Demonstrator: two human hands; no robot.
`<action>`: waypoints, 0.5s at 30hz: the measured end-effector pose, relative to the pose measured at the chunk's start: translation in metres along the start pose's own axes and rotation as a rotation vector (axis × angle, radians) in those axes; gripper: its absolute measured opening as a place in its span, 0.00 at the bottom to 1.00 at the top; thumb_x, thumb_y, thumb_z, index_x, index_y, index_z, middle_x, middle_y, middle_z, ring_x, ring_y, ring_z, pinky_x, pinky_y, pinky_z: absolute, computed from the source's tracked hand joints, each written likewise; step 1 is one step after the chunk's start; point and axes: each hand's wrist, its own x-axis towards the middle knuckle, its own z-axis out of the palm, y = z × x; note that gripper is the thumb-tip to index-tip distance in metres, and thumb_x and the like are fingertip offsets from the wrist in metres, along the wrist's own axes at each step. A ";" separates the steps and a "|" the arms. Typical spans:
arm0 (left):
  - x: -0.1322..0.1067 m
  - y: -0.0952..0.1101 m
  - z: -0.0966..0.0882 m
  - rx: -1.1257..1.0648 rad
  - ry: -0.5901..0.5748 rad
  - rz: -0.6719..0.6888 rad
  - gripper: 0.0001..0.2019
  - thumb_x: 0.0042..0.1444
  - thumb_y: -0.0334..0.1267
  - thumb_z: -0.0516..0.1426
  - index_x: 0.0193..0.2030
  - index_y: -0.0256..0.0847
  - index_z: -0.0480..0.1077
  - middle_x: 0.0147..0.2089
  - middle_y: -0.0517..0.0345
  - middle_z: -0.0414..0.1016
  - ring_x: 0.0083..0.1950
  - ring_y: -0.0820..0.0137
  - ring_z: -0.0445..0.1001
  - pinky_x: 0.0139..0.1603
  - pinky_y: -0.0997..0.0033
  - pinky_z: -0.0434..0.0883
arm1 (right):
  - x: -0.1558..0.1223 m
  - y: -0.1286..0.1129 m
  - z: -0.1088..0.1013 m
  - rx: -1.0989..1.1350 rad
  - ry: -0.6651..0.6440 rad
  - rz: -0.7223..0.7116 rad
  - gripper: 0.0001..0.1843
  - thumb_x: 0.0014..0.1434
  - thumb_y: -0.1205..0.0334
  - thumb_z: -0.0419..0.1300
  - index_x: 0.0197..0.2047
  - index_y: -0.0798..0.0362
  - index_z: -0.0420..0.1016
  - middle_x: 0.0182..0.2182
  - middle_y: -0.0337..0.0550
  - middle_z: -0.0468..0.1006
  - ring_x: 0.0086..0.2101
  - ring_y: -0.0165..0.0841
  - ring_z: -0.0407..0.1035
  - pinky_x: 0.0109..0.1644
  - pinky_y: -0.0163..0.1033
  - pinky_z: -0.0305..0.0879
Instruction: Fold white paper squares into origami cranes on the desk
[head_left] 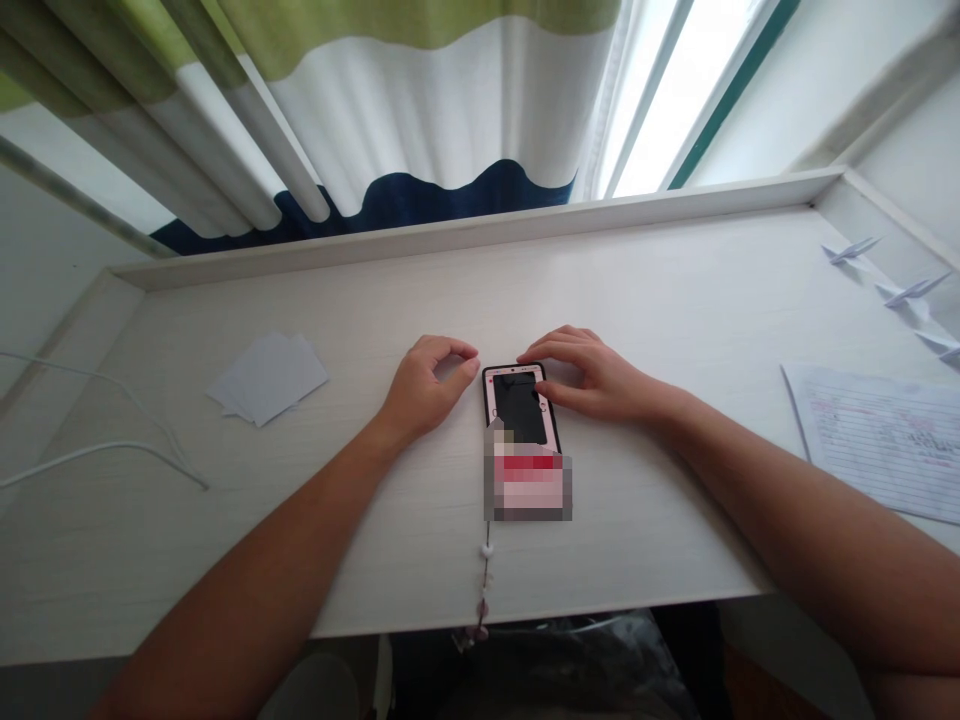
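A smartphone (520, 405) with a dark screen lies flat on the white desk (645, 330), its lower part blurred out. A beaded strap (484, 580) trails from it over the desk's front edge. My left hand (426, 385) rests just left of the phone, fingers loosely curled, thumb tip touching the phone's top left corner. My right hand (592, 378) lies on the right side, fingers bent, thumb along the phone's right edge and fingertips at its top right corner.
A small stack of white paper squares (268, 378) lies at the left. White cables (105, 450) run across the far left. A lined handwritten sheet (877, 435) sits at the right, with folded paper cranes (911, 292) behind it. A curtain (360, 110) hangs behind the desk.
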 end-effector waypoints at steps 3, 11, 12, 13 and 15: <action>0.000 0.001 0.000 0.013 -0.006 0.001 0.11 0.62 0.45 0.60 0.43 0.44 0.81 0.48 0.53 0.85 0.54 0.58 0.79 0.64 0.54 0.74 | 0.000 -0.001 0.002 0.034 0.019 -0.015 0.14 0.69 0.54 0.61 0.55 0.45 0.81 0.51 0.47 0.84 0.54 0.47 0.76 0.63 0.56 0.65; 0.001 -0.001 0.002 0.013 -0.002 0.007 0.11 0.63 0.44 0.60 0.44 0.43 0.81 0.48 0.52 0.85 0.54 0.58 0.79 0.65 0.55 0.74 | 0.002 -0.001 0.002 -0.004 -0.003 0.022 0.17 0.67 0.54 0.63 0.57 0.47 0.80 0.53 0.50 0.84 0.55 0.50 0.76 0.64 0.59 0.65; 0.001 -0.002 0.002 0.016 -0.002 0.013 0.11 0.63 0.44 0.60 0.45 0.43 0.80 0.49 0.52 0.85 0.54 0.58 0.79 0.65 0.54 0.74 | 0.002 0.000 0.003 -0.008 0.002 0.022 0.17 0.67 0.54 0.63 0.57 0.47 0.80 0.53 0.50 0.84 0.55 0.50 0.76 0.64 0.59 0.66; 0.001 -0.003 0.002 0.020 -0.003 0.024 0.11 0.63 0.44 0.59 0.46 0.42 0.80 0.50 0.52 0.84 0.55 0.58 0.79 0.65 0.54 0.74 | 0.002 0.000 0.003 -0.010 0.012 0.019 0.17 0.67 0.54 0.63 0.57 0.47 0.80 0.53 0.50 0.84 0.55 0.50 0.76 0.64 0.60 0.67; 0.001 -0.005 0.002 0.037 -0.007 0.061 0.14 0.63 0.44 0.59 0.50 0.42 0.79 0.54 0.51 0.84 0.60 0.57 0.78 0.69 0.52 0.72 | 0.002 0.002 0.005 -0.015 0.049 0.013 0.18 0.67 0.52 0.63 0.57 0.47 0.79 0.55 0.52 0.83 0.57 0.50 0.75 0.65 0.60 0.67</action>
